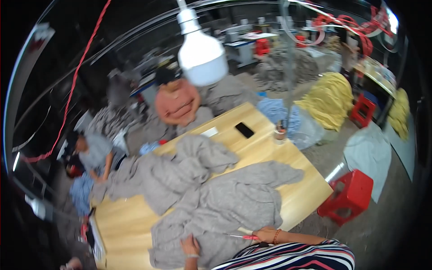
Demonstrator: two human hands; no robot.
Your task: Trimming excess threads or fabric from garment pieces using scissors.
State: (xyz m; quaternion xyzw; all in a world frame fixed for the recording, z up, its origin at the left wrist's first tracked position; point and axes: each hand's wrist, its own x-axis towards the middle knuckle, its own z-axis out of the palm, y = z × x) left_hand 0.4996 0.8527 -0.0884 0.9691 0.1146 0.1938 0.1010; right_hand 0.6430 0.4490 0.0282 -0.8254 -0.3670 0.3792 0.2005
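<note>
Lying wrinkled on the desk (310, 186), a grey garment (243, 193) extends one sleeve (283, 172) rightward; the left hand (190, 246) rests loosely open on it, while the right hand (266, 234) grips a red-handled tool (250, 237).

I have my left grip (190, 246) spread flat on the grey garment (243, 198) at the near edge of the bench (308, 186), while my right grip (266, 235) closes around a red-handled tool (250, 237), its thin tip over the cloth. Farther left I see a heap of grey fabric (168, 173) on the wood; at the far side lie a black phone (244, 130) and, right of it, a small container (279, 135). One co-worker in pink (177, 101) is beyond the far edge, another in grey (96, 153) off the left end. A red stool (348, 195) stands to my right.
</note>
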